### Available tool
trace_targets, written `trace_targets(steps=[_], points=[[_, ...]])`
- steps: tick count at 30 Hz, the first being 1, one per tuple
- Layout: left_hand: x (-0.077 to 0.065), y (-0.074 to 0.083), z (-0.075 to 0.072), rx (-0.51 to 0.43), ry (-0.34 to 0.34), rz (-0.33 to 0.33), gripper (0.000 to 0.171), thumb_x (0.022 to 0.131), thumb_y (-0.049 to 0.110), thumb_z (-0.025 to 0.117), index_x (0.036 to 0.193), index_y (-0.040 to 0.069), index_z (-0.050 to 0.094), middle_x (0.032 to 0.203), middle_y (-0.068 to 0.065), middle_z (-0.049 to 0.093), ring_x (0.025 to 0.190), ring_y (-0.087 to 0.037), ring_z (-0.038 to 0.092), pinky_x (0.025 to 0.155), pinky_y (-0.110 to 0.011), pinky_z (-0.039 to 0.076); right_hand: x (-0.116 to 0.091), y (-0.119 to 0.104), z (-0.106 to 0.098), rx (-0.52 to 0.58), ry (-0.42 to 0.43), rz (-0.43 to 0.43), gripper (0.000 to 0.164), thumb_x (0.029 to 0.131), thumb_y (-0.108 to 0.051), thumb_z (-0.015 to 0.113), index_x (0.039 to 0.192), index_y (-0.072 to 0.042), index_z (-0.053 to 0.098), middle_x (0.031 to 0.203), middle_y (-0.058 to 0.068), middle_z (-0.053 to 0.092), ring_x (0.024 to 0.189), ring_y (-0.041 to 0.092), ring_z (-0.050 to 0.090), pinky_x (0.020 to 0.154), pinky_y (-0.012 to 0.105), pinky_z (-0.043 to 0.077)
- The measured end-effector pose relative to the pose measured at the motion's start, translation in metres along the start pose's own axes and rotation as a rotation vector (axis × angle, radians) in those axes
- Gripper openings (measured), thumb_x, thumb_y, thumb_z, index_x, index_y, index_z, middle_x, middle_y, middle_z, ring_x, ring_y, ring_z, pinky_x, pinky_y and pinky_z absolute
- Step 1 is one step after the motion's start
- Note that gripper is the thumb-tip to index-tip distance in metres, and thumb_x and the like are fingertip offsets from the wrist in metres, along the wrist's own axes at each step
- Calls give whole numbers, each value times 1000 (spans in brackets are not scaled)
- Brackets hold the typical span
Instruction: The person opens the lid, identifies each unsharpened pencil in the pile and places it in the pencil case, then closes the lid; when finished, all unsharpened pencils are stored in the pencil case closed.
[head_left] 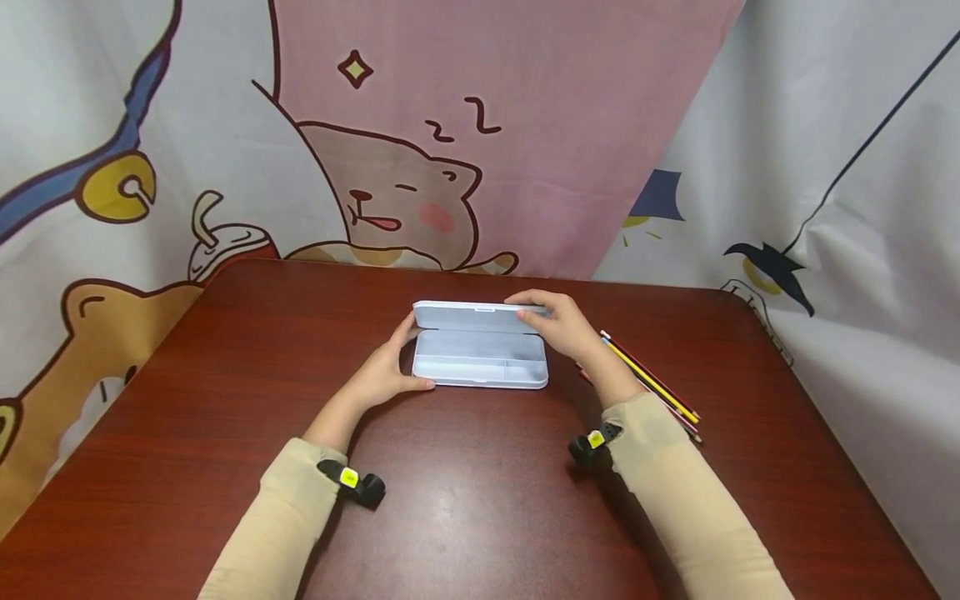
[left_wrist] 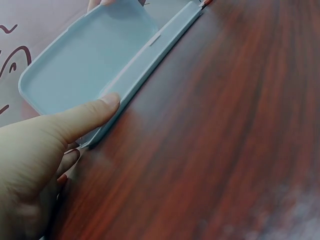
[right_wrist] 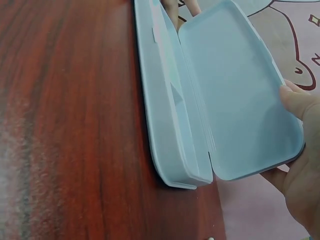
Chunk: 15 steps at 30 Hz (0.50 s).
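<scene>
A pale blue-white pencil case (head_left: 480, 383) lies on the table with its lid (head_left: 465, 317) raised at the back. Inside, its tray has a long compartment and a divider (right_wrist: 176, 97) towards the right. My left hand (head_left: 375, 377) grips the left end of the case, thumb on the front edge and fingers behind. At the lid's right end, my right hand (head_left: 567, 329) pinches the lid between thumb and fingers. In the right wrist view the thumb (right_wrist: 295, 100) sits on the lid's edge, and the tray shows no pencils.
Several coloured pencils (head_left: 656, 379) lie on the dark red-brown table (head_left: 465, 500), partly behind my right forearm. Past the table's far edge hangs a curtain (head_left: 570, 125) printed with cartoon animals. Each wrist wears a black strap with a camera (head_left: 367, 490).
</scene>
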<state>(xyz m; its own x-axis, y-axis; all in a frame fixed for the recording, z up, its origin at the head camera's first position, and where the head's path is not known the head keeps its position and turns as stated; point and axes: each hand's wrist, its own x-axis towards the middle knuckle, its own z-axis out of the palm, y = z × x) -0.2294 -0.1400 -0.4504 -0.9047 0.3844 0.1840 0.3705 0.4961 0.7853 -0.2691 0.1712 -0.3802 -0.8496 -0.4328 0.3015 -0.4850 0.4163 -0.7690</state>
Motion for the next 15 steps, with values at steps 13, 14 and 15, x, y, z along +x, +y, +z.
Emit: trace_targets(steps=[13,14,15], points=[[0,0,0,-10,-13,7,123,68,17,88,154,8,1,144,-16,43,135,-27,34,110,-47,20,9,-38,-8,37,24,138,26,94,-5,59,117,6,64,122,18,61,117,30,51,98,48,38],[0,0,0,-12,-14,9,123,68,16,88,154,8,1,143,-16,43,134,-27,34,110,-46,19,10,-38,-9,43,23,146,26,94,-5,59,117,6,64,122,18,61,117,31,51,97,48,38],[0,1,-1,-14,-15,10,123,68,16,88,154,8,1,143,-17,43,134,-27,34,110,-46,19,12,-33,-8,47,25,147,26,95,-7,60,117,5,65,122,17,61,117,29,51,97,47,38]])
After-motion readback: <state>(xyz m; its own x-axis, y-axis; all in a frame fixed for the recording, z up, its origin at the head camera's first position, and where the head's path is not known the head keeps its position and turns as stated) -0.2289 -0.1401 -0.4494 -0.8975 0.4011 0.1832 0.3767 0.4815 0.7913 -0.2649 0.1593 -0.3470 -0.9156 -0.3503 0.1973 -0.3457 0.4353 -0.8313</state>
